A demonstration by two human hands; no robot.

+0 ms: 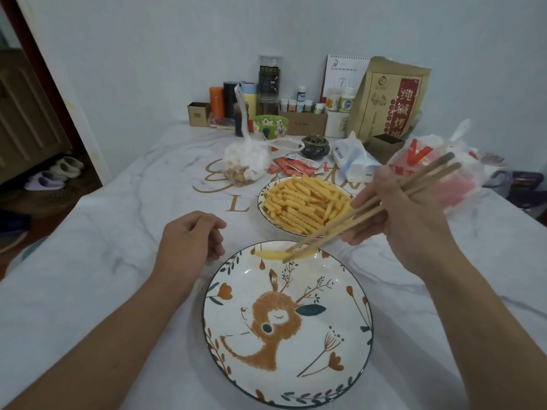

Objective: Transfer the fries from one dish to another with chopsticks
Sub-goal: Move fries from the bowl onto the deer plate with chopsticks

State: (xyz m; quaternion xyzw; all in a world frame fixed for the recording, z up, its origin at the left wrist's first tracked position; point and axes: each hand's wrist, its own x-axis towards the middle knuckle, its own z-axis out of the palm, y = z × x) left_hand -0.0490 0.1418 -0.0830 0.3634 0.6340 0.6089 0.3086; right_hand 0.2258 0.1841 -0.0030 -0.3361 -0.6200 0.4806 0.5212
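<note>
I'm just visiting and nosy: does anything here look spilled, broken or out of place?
Nothing looks spilled or broken. The pile of yellow crinkle fries sits inside its far white plate, and one fry, at the wooden chopsticks' tips, lies on the deer-patterned plate's far edge. The table's back is merely cluttered.

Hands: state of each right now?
Left hand: loosely curled, holding nothing, beside the plate.
Right hand: holding chopsticks on a fry.

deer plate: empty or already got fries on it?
Nearly empty. The deer plate shows one fry at its far rim, at the tips of the chopsticks; the rest is bare.
</note>
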